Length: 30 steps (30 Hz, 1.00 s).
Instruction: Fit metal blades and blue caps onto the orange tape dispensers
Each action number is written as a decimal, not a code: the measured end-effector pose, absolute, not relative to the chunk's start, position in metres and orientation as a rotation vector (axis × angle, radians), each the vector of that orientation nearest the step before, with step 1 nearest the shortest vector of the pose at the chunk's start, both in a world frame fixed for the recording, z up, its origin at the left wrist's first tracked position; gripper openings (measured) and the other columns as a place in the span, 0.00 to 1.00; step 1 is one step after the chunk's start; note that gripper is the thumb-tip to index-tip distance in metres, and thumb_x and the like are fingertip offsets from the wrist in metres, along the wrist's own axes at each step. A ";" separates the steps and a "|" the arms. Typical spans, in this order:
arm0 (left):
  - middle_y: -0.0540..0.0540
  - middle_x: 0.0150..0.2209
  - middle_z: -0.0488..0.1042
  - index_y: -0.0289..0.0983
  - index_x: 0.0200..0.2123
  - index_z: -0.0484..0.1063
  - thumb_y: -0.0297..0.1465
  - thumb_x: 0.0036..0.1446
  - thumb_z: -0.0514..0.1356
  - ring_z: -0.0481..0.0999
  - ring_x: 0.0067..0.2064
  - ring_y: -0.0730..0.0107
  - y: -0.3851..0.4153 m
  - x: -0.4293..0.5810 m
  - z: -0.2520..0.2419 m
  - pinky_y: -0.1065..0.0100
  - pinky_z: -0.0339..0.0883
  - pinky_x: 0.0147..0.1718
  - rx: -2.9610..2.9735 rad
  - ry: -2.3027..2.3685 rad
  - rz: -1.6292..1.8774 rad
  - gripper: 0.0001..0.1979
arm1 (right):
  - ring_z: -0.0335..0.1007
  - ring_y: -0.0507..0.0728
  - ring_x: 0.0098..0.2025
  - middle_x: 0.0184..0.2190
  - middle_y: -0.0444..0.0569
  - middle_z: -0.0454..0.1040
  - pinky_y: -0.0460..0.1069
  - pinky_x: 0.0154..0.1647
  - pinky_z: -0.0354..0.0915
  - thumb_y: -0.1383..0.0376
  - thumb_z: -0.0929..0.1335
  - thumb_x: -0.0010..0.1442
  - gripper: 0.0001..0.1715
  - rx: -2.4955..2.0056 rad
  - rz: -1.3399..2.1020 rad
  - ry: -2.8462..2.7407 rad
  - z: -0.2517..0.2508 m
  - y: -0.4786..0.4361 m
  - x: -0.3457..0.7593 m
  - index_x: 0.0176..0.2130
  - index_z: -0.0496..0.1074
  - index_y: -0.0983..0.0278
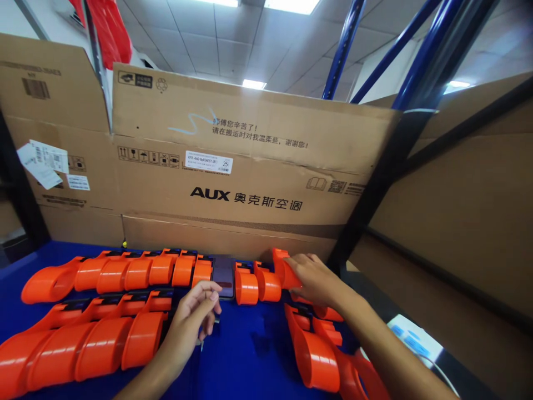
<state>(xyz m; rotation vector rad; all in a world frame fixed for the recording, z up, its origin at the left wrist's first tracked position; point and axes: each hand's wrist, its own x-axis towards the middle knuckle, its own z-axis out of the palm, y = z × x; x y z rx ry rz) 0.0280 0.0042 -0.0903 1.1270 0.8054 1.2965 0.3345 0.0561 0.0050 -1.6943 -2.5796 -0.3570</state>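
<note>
My right hand (310, 278) reaches to the back right, its fingers wrapped round an orange plastic ring piece (282, 268) that is raised on edge. Just left of it stand two more orange ring pieces (246, 284) with dark tops. My left hand (195, 311) hovers above the blue surface (233, 344) near the middle, thumb and fingers curled together. A small dark, thin bit shows by its fingertips, too small to name. A dark flat phone-like object (224, 272) lies behind the left hand, between the ring pieces.
Several orange ring pieces form a back row (139, 272) and a front row (102, 344) on the left. More lie at the front right (316, 358). A cardboard wall (250, 166) closes the back. A dark post (366, 183) and a white-blue box (414, 336) stand right.
</note>
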 end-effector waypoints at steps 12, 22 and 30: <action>0.41 0.46 0.81 0.39 0.55 0.74 0.41 0.60 0.64 0.80 0.45 0.58 0.005 0.026 -0.085 0.63 0.72 0.40 0.972 0.670 1.328 0.22 | 0.65 0.69 0.57 0.58 0.56 0.69 0.68 0.61 0.59 0.62 0.73 0.55 0.45 -1.072 -0.192 -2.570 0.046 -0.041 0.233 0.68 0.58 0.56; 0.43 0.24 0.80 0.32 0.39 0.78 0.49 0.60 0.58 0.76 0.20 0.67 0.009 0.012 -0.075 0.71 0.67 0.19 0.610 0.670 1.206 0.24 | 0.68 0.59 0.55 0.54 0.53 0.72 0.55 0.56 0.67 0.62 0.61 0.72 0.18 -0.999 0.290 -2.259 -0.004 -0.017 0.202 0.59 0.65 0.59; 0.43 0.20 0.77 0.34 0.31 0.74 0.49 0.63 0.52 0.74 0.17 0.68 0.007 0.011 -0.069 0.72 0.66 0.16 0.595 0.687 1.147 0.25 | 0.75 0.60 0.44 0.43 0.52 0.79 0.49 0.43 0.66 0.65 0.67 0.64 0.08 -1.361 0.268 -2.577 -0.062 0.007 0.185 0.42 0.76 0.62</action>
